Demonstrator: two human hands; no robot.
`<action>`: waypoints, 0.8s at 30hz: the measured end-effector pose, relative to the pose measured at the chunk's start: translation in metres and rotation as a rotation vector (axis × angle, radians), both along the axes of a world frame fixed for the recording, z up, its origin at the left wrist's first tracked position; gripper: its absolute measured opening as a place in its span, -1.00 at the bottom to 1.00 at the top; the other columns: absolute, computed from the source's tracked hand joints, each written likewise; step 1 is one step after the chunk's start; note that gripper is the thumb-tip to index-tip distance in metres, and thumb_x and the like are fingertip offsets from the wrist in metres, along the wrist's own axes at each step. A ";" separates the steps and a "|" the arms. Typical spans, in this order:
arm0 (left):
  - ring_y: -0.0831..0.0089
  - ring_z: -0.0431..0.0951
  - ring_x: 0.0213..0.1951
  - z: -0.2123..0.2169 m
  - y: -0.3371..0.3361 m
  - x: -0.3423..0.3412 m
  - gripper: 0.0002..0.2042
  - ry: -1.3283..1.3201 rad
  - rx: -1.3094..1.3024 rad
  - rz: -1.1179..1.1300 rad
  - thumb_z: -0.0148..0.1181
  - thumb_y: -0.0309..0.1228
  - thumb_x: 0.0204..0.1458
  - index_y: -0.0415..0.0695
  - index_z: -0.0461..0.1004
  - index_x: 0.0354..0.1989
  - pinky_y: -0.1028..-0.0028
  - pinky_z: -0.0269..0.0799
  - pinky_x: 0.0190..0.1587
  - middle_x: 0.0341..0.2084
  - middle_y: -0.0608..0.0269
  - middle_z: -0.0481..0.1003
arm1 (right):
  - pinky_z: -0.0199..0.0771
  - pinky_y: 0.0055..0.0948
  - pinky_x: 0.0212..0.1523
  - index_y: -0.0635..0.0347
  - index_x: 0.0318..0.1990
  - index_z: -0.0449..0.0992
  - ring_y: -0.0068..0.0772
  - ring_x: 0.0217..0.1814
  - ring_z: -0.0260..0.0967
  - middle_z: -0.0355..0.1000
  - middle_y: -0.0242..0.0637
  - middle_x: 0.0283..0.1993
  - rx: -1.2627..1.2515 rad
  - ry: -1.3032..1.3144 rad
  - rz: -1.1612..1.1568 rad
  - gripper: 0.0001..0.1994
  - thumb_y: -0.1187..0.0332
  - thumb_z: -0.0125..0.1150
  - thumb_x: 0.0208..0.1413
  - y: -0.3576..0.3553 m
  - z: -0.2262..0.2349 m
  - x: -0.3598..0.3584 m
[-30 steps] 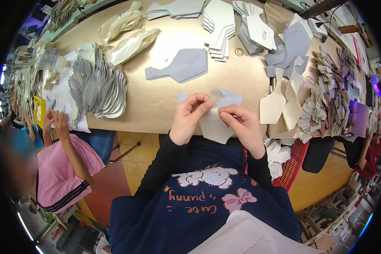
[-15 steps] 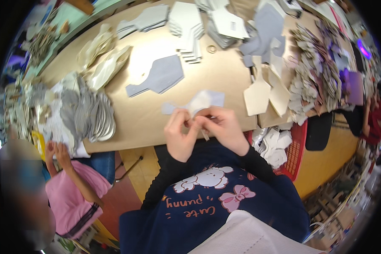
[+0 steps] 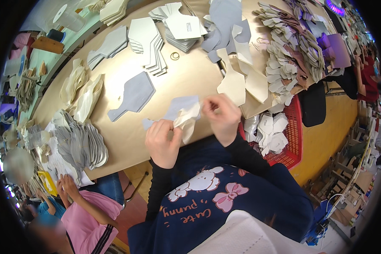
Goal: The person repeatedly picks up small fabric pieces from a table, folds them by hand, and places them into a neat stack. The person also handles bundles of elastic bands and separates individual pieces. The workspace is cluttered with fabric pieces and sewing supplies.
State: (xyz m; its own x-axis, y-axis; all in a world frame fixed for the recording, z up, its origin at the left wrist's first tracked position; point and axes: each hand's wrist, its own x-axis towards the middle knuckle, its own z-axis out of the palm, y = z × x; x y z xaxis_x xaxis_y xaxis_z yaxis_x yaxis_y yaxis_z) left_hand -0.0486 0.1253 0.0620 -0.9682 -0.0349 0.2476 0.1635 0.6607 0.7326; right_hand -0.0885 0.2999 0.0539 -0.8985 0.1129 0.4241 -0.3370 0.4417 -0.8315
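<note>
My left hand [image 3: 162,142] is closed in a pinch on a cream cut piece [image 3: 188,120] of thin sheet material, which hangs curled from the fingertips. Just right of it is my right hand [image 3: 221,115], apart from the piece with its fingers curled together; whatever they hold, if anything, is too small to make out. Under and behind the cream piece, a grey cut piece [image 3: 182,104] lies flat on the brown-covered table [image 3: 127,144]. A neat grey stack [image 3: 136,94] of similar shape sits farther left.
White stacks [image 3: 147,44] and a tape ring [image 3: 175,56] lie at the back. Two cream pieces [image 3: 233,82] rest by my right hand. A red basket [image 3: 293,137] of scraps stands beyond the table edge. At left are layered grey bundles [image 3: 82,142] and a co-worker in pink [image 3: 93,218].
My hands were together on the cream piece; now the right hand has drawn away to the right, while the left keeps the piece. The whole view has turned and shifted.
</note>
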 end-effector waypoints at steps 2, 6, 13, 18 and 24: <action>0.11 0.46 -0.43 0.000 0.005 0.000 -0.89 -0.027 0.044 0.020 0.23 -0.56 -0.05 -0.27 0.41 -0.51 0.28 0.35 -0.33 -0.50 0.11 0.48 | 0.46 -0.57 -0.39 0.32 -0.28 0.56 -0.52 -0.44 0.45 0.49 -0.30 -0.41 0.023 0.050 -0.155 -0.87 0.67 0.31 0.00 0.021 -0.007 -0.006; 0.24 0.56 -0.34 -0.006 0.004 0.006 -0.95 -0.158 0.294 0.164 0.17 -0.57 0.00 -0.32 0.49 -0.42 0.37 0.42 -0.21 -0.38 0.12 0.57 | 0.39 -0.62 -0.41 0.32 -0.22 0.55 -0.66 -0.44 0.36 0.49 -0.42 -0.37 -0.290 -0.044 -0.505 -0.97 0.55 0.22 0.25 0.089 -0.018 -0.016; 0.12 0.43 0.11 -0.027 -0.062 -0.001 -0.82 0.054 0.819 0.228 0.08 -0.52 0.01 -0.45 0.50 -0.43 0.26 0.46 0.04 -0.02 -0.10 0.49 | 0.47 -0.57 -0.28 0.37 -0.19 0.56 -0.62 -0.31 0.45 0.54 -0.35 -0.31 -0.479 0.136 -0.880 -0.86 0.43 0.20 0.32 0.256 -0.040 0.030; 0.18 0.38 0.01 -0.029 -0.094 0.001 -0.77 -0.093 1.365 0.020 0.14 -0.34 0.13 -0.32 0.43 -0.28 0.15 0.34 0.16 -0.20 0.15 0.34 | 0.60 -0.50 -0.07 0.42 -0.17 0.54 -0.35 -0.12 0.58 0.56 -0.24 -0.17 -0.631 0.183 -1.041 -0.88 0.50 0.15 0.31 0.302 -0.106 0.075; 0.34 0.37 -0.12 -0.034 -0.088 -0.012 -0.76 0.122 1.155 -0.298 0.16 -0.27 0.25 -0.24 0.46 -0.21 0.24 0.28 0.06 -0.16 0.15 0.39 | 0.60 -0.45 -0.05 0.36 -0.08 0.47 -0.40 -0.17 0.55 0.54 -0.26 -0.13 -0.853 0.029 -0.940 -0.87 0.57 0.15 0.25 0.265 -0.206 0.046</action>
State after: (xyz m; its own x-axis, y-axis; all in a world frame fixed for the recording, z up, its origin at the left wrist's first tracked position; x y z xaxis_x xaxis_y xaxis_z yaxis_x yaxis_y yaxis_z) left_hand -0.0604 0.0373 0.0282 -0.9483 -0.0754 0.3084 0.3081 -0.4528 0.8367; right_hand -0.0430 0.5649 -0.1518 -0.3157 0.9455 -0.0790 -0.2091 -0.1506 -0.9662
